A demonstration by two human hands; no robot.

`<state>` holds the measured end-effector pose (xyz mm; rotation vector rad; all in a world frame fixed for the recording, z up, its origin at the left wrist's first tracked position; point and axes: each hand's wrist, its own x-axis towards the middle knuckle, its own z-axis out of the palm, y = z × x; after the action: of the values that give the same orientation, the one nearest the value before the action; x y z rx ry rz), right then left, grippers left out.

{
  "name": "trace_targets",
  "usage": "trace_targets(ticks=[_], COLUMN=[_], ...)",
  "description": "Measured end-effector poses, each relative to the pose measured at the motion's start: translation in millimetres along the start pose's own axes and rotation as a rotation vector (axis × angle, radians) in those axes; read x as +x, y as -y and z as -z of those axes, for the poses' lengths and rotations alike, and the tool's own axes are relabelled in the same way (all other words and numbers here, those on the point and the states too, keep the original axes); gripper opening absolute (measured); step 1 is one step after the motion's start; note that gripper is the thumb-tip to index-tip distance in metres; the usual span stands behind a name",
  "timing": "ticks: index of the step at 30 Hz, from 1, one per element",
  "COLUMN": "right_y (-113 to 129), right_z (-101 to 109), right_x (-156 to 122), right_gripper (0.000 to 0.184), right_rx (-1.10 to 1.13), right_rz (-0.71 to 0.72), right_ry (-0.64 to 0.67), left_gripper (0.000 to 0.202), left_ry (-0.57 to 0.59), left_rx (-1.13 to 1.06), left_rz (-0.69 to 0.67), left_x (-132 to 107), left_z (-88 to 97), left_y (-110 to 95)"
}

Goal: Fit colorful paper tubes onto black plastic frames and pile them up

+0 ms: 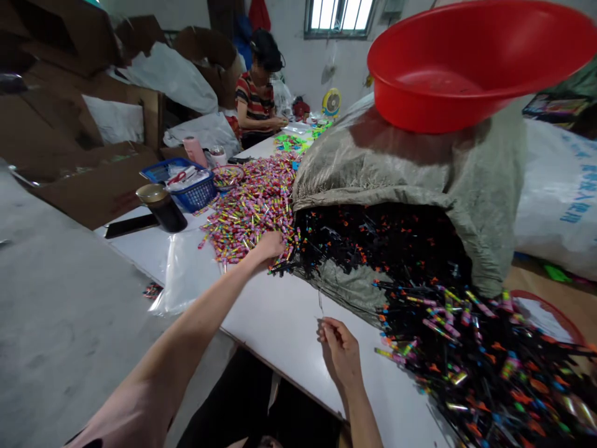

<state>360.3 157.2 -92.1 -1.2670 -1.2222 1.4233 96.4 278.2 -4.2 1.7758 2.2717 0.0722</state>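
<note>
My left hand (pixel 269 246) reaches far forward and rests, fingers curled, on the edge of a heap of small pink and multicoloured pieces (pixel 252 208) on the white table (pixel 280 317). What those fingers hold is hidden. My right hand (pixel 339 351) is near the table's front edge with fingertips pinched together on a thin thread-like thing (pixel 321 305) that I cannot make out. A large grey sack (pixel 420 174) lies open on its side and spills thin black sticks with coloured tips (pixel 466 361) toward my right hand.
A red plastic basin (pixel 471 62) sits on top of the sack. A dark jar (pixel 163 208), a black phone (pixel 130 225), a blue basket (pixel 186 183) and a clear plastic bag (pixel 186 274) lie at left. A person in a striped shirt (pixel 256 99) works at the far end. Cardboard boxes (pixel 79 124) stand at left.
</note>
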Motion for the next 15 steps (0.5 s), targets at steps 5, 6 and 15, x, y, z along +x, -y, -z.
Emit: trace_targets(ticks=[5, 6, 15], right_y=[-6, -7, -16], right_z=[-8, -9, -11], right_x=[-2, -3, -4], right_gripper=[0.035, 0.035, 0.028], right_rx=[-0.061, -0.054, -0.059], right_rz=[0.072, 0.079, 0.152], right_ry=[-0.023, -0.027, -0.008], left_gripper=[0.026, 0.027, 0.027], left_ry=[-0.003, -0.01, -0.083], left_rx=[-0.04, -0.054, -0.143], left_rz=[0.082, 0.086, 0.087], left_x=[-10, -13, -31], left_z=[-28.8, -33.2, -40.8], left_y=[-22, -25, 2])
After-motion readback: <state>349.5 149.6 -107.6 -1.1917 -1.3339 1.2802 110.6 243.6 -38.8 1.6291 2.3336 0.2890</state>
